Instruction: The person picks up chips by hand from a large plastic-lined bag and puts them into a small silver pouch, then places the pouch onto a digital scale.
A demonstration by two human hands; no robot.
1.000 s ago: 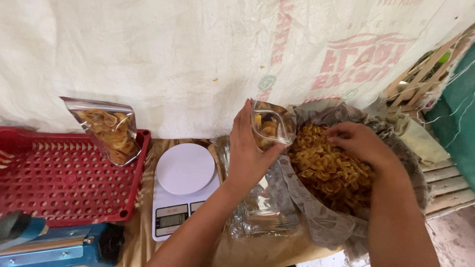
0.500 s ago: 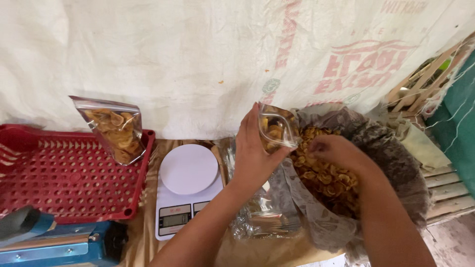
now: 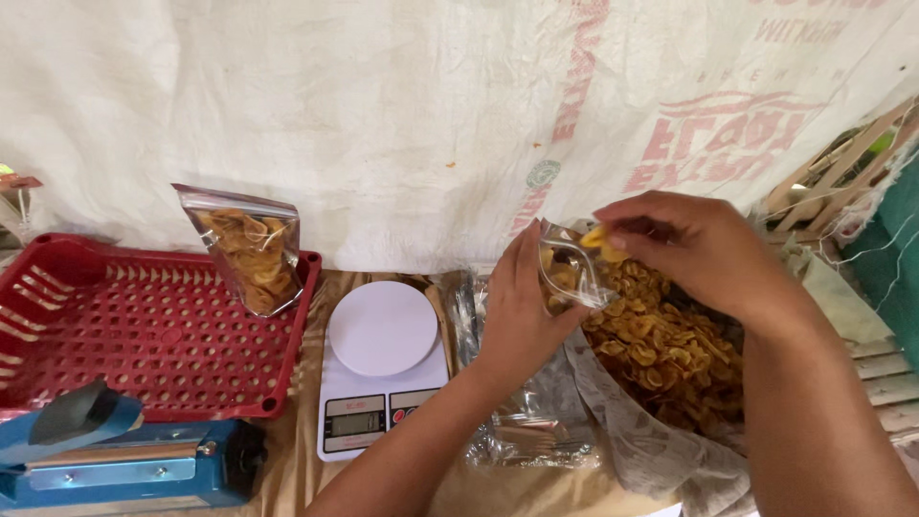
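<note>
The left hand [image 3: 522, 316] is gripping a small clear pouch [image 3: 567, 273] by its side, fingers wrapped round the back and thumb pressing the front, and is keeping its mouth tilted up toward the other hand. The right hand [image 3: 694, 251] is pinching a few yellow chips [image 3: 595, 236] between fingertips and thumb, right at the pouch's opening; some chips are already lying inside it. Just below and to the right of both hands, a large bag of fried chips [image 3: 670, 349] is sitting open, its crumpled plastic folded back over the edge. Under the left wrist a stack of empty clear pouches [image 3: 522, 431] is lying flat on the table [image 3: 297, 460]. To the left of them a white digital kitchen scale [image 3: 381, 369] is standing with nothing on its round plate. Further left, a red perforated plastic tray [image 3: 124, 335] is holding one filled pouch [image 3: 251, 247], which is leaning upright against the tray's right-hand rim. In the lower left corner a blue heat sealer [image 3: 124, 460] is resting. A pale printed sackcloth [image 3: 383, 115] is hanging behind everything.
</note>
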